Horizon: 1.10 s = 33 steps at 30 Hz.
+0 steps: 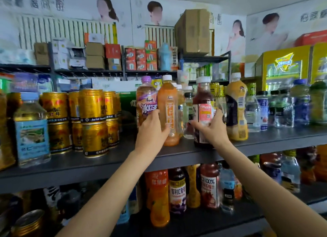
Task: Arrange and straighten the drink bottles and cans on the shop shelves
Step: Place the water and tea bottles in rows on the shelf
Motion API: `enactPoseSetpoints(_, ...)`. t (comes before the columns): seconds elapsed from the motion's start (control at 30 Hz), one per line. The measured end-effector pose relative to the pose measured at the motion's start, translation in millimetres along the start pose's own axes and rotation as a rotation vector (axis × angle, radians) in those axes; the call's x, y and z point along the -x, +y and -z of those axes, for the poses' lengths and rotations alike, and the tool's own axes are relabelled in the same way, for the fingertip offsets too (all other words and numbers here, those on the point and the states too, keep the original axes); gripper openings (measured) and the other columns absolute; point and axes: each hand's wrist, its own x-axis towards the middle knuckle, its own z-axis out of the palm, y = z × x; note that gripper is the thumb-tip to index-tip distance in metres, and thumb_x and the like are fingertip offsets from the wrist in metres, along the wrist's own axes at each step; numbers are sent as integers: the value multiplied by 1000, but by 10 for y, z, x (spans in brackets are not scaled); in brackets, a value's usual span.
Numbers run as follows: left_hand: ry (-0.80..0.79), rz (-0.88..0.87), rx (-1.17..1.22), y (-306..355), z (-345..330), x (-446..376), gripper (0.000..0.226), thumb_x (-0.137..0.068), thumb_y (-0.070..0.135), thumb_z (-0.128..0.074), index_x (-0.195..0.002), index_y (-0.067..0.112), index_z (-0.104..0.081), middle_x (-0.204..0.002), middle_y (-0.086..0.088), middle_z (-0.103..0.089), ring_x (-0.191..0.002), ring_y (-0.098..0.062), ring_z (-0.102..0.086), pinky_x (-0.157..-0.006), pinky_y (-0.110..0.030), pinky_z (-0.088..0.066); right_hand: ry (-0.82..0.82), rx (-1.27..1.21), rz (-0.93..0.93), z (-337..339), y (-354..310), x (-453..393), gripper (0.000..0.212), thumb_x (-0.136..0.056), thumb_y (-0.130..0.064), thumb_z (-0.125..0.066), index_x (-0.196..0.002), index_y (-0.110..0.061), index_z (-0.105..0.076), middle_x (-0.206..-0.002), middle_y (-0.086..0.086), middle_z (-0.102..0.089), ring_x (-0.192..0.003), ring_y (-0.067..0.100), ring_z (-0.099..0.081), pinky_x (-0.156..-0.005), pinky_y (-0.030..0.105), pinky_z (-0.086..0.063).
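On the grey shelf (99,163) my left hand (152,130) grips an upright orange juice bottle (169,102) with a white cap. A purple-capped iced tea bottle (145,98) stands close on its left, partly behind my fingers. My right hand (211,128) holds a dark red juice bottle (203,102) with a pink label, upright at the shelf's front. Small clear bottles (187,112) stand between the two held bottles, further back. A yellow juice bottle (236,105) stands right of the red one.
Stacked gold cans (92,121) fill the shelf's left part, beside a large water bottle (31,130). Water and soda bottles (283,109) line the right. The lower shelf (203,220) carries more juice bottles. Boxes sit on a rack behind.
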Motion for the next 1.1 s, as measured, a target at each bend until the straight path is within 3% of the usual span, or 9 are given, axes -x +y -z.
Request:
enactPoseSetpoints(0.17, 75, 125, -57, 147, -261, -50, 66, -90, 39, -55, -142, 12, -24, -135, -7, -47, -118, -23, -52, -92, -32, -45, -123, -5, 104, 95, 189, -49, 65, -76, -24, -75, -122, -11, -32, -101, 0, -54, -89, 12, -55, -71, 16, -39)
enactPoseSetpoints(0.37, 89, 269, -350, 287, -525, -96, 92, -85, 58, -53, -146, 8, -5, -142, -13, -40, -129, -27, -39, -95, -33, -43, -204, -22, 200, 138, 382, -80, 69, -75, -28, -76, -127, -12, -34, -112, -2, -49, -102, 8, -51, -81, 15, -38)
enactPoseSetpoints(0.5, 84, 356, -320, 308, -562, -151, 88, -84, 55, -56, -144, 9, -11, -142, -11, -37, -129, -25, -37, -98, -32, -40, -290, -86, 185, 189, 434, -129, 65, -73, -23, -77, -117, -28, -29, -113, -3, -49, -102, 7, -50, -82, 15, -38)
enactPoseSetpoints(0.6, 61, 356, -254, 272, -479, -139, 83, -80, 55, -61, -139, 11, -23, -135, -8, -42, -123, -22, -41, -97, -32, -40, -356, -123, 151, 245, 454, -134, 66, -73, -19, -78, -116, -28, -28, -108, -8, -50, -99, 6, -50, -71, 6, -39)
enactPoseSetpoints(0.77, 54, 346, -139, 141, -179, 11, 80, -75, 50, -69, -137, 17, -29, -130, -2, -47, -121, -19, -43, -99, -35, -40, -445, -212, 91, 307, 455, -133, 63, -77, -4, -72, -118, -28, -30, -106, -7, -52, -91, -5, -50, -67, -3, -38)
enactPoseSetpoints(0.93, 84, 380, -129, -140, 168, 157, 82, -75, 47, -70, -140, 19, -29, -135, -1, -44, -121, -19, -47, -97, -36, -42, -437, -196, 42, 285, 404, -121, 65, -75, -5, -73, -122, -24, -32, -107, -9, -52, -92, -2, -50, -69, 4, -42)
enactPoseSetpoints(1.03, 43, 395, -33, -271, 304, 183, 79, -76, 44, -71, -140, 22, -29, -135, 0, -45, -118, -17, -50, -97, -38, -44, -429, -124, 14, 228, 370, -140, 69, -72, -14, -78, -128, -18, -37, -112, -5, -57, -102, 11, -55, -85, 21, -43)
enactPoseSetpoints(1.1, 9, 386, 39, -319, 356, 183, 77, -76, 42, -71, -139, 24, -31, -134, 2, -47, -119, -16, -50, -99, -42, -44, -449, -72, -8, 172, 317, -144, 68, -71, -21, -80, -127, -17, -40, -112, -3, -59, -103, 15, -55, -87, 27, -42)
